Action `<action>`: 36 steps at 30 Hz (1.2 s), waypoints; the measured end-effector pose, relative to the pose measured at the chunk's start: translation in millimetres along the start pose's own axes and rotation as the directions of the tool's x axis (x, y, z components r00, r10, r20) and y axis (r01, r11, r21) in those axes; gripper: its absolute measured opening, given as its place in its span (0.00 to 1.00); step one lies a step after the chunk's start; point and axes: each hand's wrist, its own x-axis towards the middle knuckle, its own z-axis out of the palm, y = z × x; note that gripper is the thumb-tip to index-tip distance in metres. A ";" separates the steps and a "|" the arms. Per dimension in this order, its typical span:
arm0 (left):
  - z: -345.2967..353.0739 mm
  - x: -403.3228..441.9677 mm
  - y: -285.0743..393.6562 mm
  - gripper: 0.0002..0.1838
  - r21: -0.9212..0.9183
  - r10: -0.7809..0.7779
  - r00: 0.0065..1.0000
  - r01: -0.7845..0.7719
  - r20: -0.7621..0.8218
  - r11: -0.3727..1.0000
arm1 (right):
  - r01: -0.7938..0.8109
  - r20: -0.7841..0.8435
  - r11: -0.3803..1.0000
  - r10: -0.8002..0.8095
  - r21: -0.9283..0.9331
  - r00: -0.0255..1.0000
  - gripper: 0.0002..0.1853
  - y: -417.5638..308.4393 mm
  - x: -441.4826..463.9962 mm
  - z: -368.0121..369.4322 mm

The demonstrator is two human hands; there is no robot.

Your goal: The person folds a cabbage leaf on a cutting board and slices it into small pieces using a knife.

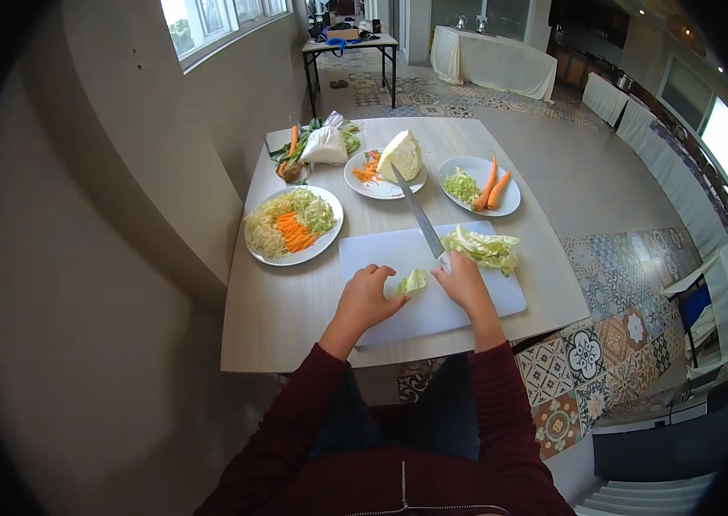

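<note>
My right hand (464, 282) is closed around the handle of a kitchen knife (416, 209), whose blade points away over the far edge of the white cutting board (381, 322). On the board, a small piece of pale green cabbage (413, 282) lies between my two hands. My left hand (367, 301) is just left of it, fingers curved and apart, thumb close to the piece; whether it touches cannot be made out. A pile of cut cabbage leaves (486, 249) rests at the board's right, beyond my right hand.
Left of the board stands a plate (255, 251) of shredded cabbage and carrot strips. Behind it are a plate (360, 191) with a cabbage chunk (403, 156), a plate (510, 206) with carrots (491, 187), and a plastic bag (326, 144) among vegetables. A wall borders the table's left.
</note>
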 end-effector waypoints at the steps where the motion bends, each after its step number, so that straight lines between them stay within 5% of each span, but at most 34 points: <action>1: 5.3 -0.9 2.7 0.25 0.052 -0.006 1.000 0.006 0.009 0.999 | -0.009 -0.010 1.000 0.009 0.014 1.000 0.13 1.2 -7.8 -6.7; 4: 24.9 -3.4 -1.1 0.21 0.090 0.007 1.000 -0.005 -0.025 0.996 | -0.263 0.154 0.918 0.225 0.296 0.962 0.12 2.8 -37.0 -25.4; 7: 30.9 -4.6 -7.4 0.19 0.028 0.041 0.999 -0.040 -0.030 0.999 | -0.235 0.144 0.871 0.190 0.432 0.971 0.13 20.0 -68.6 -29.7; 11: 20.7 -3.8 -9.6 0.20 0.024 0.108 0.994 -0.109 0.030 0.994 | -0.387 0.235 0.764 0.308 0.517 0.922 0.13 10.4 -106.7 -42.1; 17: 7.4 0.8 -5.5 0.24 0.144 0.207 0.978 -0.207 0.019 0.968 | -0.521 0.293 0.661 0.433 0.540 0.852 0.12 8.5 -142.9 -44.6; 26: 2.4 -9.2 0.4 0.38 0.155 0.155 0.988 -0.153 -0.001 0.976 | -0.512 0.285 0.749 0.426 0.420 0.858 0.14 -10.3 -163.2 -58.9; 36: 8.3 -25.5 -7.1 0.29 0.061 0.038 0.994 -0.032 -0.100 0.998 | -0.528 0.284 0.708 0.446 0.469 0.849 0.10 -28.9 -184.6 -72.3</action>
